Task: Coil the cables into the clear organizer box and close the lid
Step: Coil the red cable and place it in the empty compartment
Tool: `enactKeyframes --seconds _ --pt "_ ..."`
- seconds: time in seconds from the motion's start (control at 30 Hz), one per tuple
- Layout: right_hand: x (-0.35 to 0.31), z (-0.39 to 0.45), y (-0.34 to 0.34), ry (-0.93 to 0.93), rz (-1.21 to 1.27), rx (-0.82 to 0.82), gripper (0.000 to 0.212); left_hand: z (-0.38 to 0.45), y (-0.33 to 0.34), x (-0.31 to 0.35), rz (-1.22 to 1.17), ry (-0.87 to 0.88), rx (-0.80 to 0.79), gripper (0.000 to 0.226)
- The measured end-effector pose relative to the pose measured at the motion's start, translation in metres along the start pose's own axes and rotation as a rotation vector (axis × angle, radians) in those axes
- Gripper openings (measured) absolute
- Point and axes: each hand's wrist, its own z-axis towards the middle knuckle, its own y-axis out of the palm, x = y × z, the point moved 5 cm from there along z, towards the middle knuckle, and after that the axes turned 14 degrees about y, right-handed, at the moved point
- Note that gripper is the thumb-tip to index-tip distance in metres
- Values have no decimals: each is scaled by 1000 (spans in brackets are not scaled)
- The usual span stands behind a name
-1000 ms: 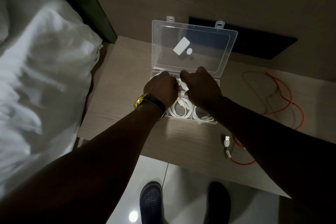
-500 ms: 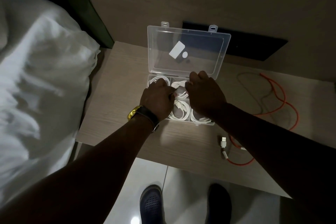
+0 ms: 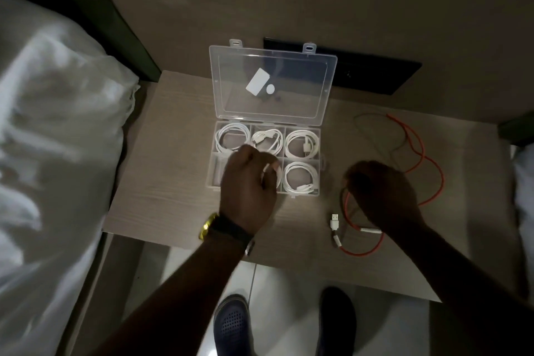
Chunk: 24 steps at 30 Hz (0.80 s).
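Clear organizer box [image 3: 267, 136] open, white cables [image 3: 302, 144] coiled inside

Both forearms are bare, with no sleeves in view; the left hand [image 3: 248, 179] has a wristwatch [image 3: 224, 230] behind it, its case gold-coloured, its strap dark; the right hand [image 3: 381, 193] is bare; on the feet are dark clogs [image 3: 231, 324], the toe perforated with small holes.

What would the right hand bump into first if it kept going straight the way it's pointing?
Probably the red cable. The right hand points away from the person, over the table, and the cable's loops lie just beyond its knuckles. Whether it already touches the cable is hard to tell in this dim view.
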Motion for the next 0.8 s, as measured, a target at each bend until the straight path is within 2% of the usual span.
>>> enactKeyframes --seconds 0.07,0.13,0.2,0.23,0.3,0.37,0.47,0.53,0.63,0.67,0.73,0.8 --pt "22 -27 10 31 -72 -154 16 -19 12 24 -103 -8 -25 13" --pt "34 -55 25 -67 -255 -266 23 -37 28 48 -175 21 -75 15" --pt "43 -75 37 -179 -444 -287 39 -52 48 68 -259 95 -165 26" --pt "45 -80 39 -250 -485 -263 40 -58 59 75 -290 131 -240 34" --pt "44 -83 37 -422 -425 -195 24 -68 83 86 -333 165 -429 44" --pt "43 -81 30 -540 -288 -206 10 -74 98 93 -346 180 -557 38" --pt "48 -76 9 -539 -160 -162 12 -71 107 96 -304 203 -559 21" --pt "56 -70 -7 -448 -65 -128 14 -66 106 101 -453 13 -544 17" --pt "62 -59 -28 -333 129 -114 9 -65 103 116 -1016 -684 -551 25" --pt "62 -56 -32 -328 158 -89 8 -67 101 124 -1164 -866 -585 27" --pt "59 -55 -40 -363 212 -19 12 -67 93 142 -1350 -1042 -740 31" --pt "57 -55 -48 -356 273 64 16 -63 80 158 -1461 -1049 -861 35"
